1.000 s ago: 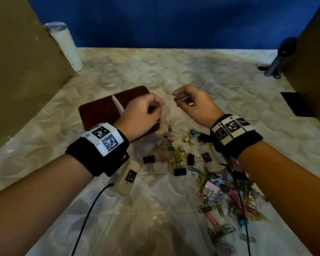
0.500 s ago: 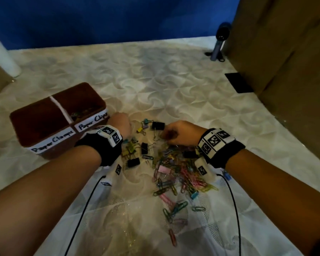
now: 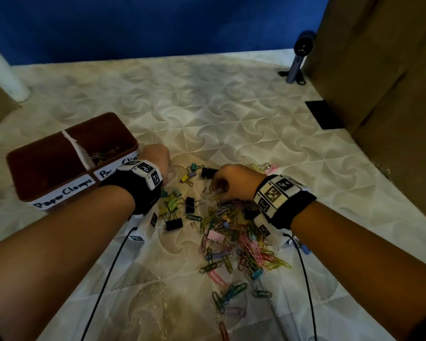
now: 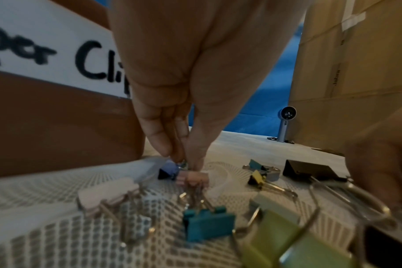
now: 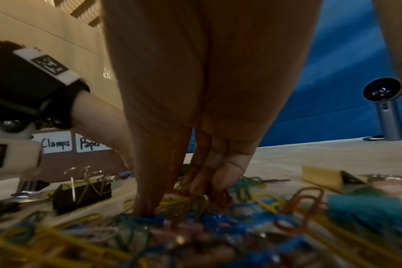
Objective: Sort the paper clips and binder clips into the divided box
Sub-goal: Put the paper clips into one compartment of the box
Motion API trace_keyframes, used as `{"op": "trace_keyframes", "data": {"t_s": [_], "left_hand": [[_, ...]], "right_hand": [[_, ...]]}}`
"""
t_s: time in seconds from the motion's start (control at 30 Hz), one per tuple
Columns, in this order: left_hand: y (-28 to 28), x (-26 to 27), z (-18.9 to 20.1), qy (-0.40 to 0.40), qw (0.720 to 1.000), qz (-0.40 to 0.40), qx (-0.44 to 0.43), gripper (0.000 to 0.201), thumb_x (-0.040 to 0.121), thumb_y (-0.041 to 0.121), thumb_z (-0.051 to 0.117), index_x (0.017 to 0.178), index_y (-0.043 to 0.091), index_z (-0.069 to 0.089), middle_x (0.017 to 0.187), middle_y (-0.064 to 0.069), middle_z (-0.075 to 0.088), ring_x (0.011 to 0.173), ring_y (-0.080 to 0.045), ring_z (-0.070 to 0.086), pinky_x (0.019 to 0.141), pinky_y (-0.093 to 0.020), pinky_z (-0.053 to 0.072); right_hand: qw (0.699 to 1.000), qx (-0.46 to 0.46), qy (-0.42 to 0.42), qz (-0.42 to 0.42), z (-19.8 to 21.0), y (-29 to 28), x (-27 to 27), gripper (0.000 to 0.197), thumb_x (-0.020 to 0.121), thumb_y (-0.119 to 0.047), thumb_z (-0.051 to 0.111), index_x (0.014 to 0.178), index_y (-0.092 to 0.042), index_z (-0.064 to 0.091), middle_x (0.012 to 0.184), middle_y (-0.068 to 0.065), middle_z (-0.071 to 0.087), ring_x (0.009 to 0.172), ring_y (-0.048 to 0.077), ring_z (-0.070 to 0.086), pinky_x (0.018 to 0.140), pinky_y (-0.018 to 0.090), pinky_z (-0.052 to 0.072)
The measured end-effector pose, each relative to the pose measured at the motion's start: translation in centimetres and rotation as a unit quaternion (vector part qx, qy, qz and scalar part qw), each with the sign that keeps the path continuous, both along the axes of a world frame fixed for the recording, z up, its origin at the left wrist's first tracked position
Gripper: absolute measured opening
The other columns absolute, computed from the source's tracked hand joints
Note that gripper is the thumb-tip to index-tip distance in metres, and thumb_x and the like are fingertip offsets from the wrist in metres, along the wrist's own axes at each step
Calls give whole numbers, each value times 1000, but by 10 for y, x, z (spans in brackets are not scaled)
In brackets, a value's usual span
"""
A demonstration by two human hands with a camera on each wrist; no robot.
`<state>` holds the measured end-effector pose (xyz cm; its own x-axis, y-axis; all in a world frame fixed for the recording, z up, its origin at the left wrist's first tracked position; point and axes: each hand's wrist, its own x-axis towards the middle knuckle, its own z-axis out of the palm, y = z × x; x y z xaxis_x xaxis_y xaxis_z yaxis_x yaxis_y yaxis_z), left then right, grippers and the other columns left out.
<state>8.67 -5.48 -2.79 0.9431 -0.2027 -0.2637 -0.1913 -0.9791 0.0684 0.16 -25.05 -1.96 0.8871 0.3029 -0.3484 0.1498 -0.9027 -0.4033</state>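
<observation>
Both hands were up over the divided box a second ago; now they are back down in the heap just right of it, so a fresh round of picking has begun. The left hand stands close by the box's right end, fingertips pinched together on the wire handle of a small pink binder clip. The right hand is farther right of the box, fingers curled into the paper clips; whether it has caught one I cannot tell. A few paper clips already lie in the box's right compartment, the left one looks bare, so most sorting remains. Black binder clips and coloured ones lie tangled among the paper clips, which may snag. Far right of the box stand a small camera and cardboard.
</observation>
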Motion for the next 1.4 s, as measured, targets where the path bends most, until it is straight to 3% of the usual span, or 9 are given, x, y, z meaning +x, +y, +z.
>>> {"op": "trace_keyframes", "data": {"t_s": [0.33, 0.53, 0.63, 0.7, 0.77, 0.87, 1.0, 1.1, 1.4], "left_hand": [[0, 5, -8, 29, 999, 33, -8, 24, 87, 3, 54, 108, -3, 64, 114, -21, 64, 106, -34, 61, 83, -34, 48], [-2, -1, -4, 65, 998, -1, -15, 24, 87, 10, 54, 106, 3, 66, 109, -15, 67, 101, -29, 64, 76, -30, 47], [-7, -9, 19, 37, 993, -25, -107, 18, 88, 8, 57, 101, 5, 69, 110, -12, 67, 103, -28, 62, 86, -31, 46], [-9, -23, 37, 13, 978, -62, -200, 10, 83, 8, 64, 91, 10, 70, 98, -7, 70, 90, -21, 64, 78, -25, 47], [-9, -46, 48, 60, 962, -101, -248, 6, 80, 14, 70, 86, 14, 70, 88, 1, 70, 82, -13, 64, 69, -19, 47], [-17, -80, 39, 124, 953, -155, -227, 8, 79, 23, 71, 84, 18, 68, 86, 8, 63, 82, -11, 60, 73, -23, 48], [-22, -117, 14, 97, 961, -202, -165, 16, 79, 26, 69, 89, 13, 69, 101, -1, 56, 90, -15, 53, 80, -27, 44], [-19, -127, 3, 76, 962, -202, -165, 16, 75, 25, 72, 87, 14, 72, 105, -4, 52, 96, -18, 51, 83, -29, 44], [-21, -117, 4, 74, 970, -187, -139, 19, 73, 15, 70, 90, 12, 62, 96, -7, 63, 91, -25, 59, 75, -30, 46]], "right_hand": [[999, -15, 1, 35, -2, -2, -3, 20, 79, -19, 71, 98, -12, 69, 97, 4, 66, 84, 15, 56, 71, 22, 39], [999, 22, 0, 35, -3, -9, -8, 19, 80, -27, 69, 96, -17, 69, 102, 3, 67, 93, 16, 59, 88, 36, 51], [999, 27, 29, 38, 2, -11, -9, 28, 81, -28, 70, 104, -15, 66, 109, 3, 63, 96, 16, 60, 88, 32, 51], [998, 14, 35, 51, 4, -10, -10, 32, 79, -27, 72, 107, -14, 64, 112, 5, 61, 97, 18, 59, 88, 32, 51], [998, -2, 33, 58, 7, -6, -12, 38, 76, -22, 74, 111, -13, 63, 115, 6, 59, 100, 20, 58, 89, 33, 50], [998, -19, 20, 56, 11, -2, -15, 43, 74, -15, 75, 114, -12, 62, 117, 7, 59, 103, 23, 58, 88, 32, 49], [999, -12, 6, 48, 7, 0, -20, 26, 79, -12, 67, 104, -11, 64, 108, 10, 66, 98, 26, 61, 75, 26, 43], [999, -15, 13, 32, 7, -2, -22, 23, 78, -16, 68, 100, -10, 67, 104, 10, 67, 95, 26, 62, 75, 28, 47], [999, -20, 10, 34, 3, -1, -28, 21, 81, -16, 67, 100, -7, 67, 105, 11, 67, 96, 27, 62, 73, 25, 43]]}}
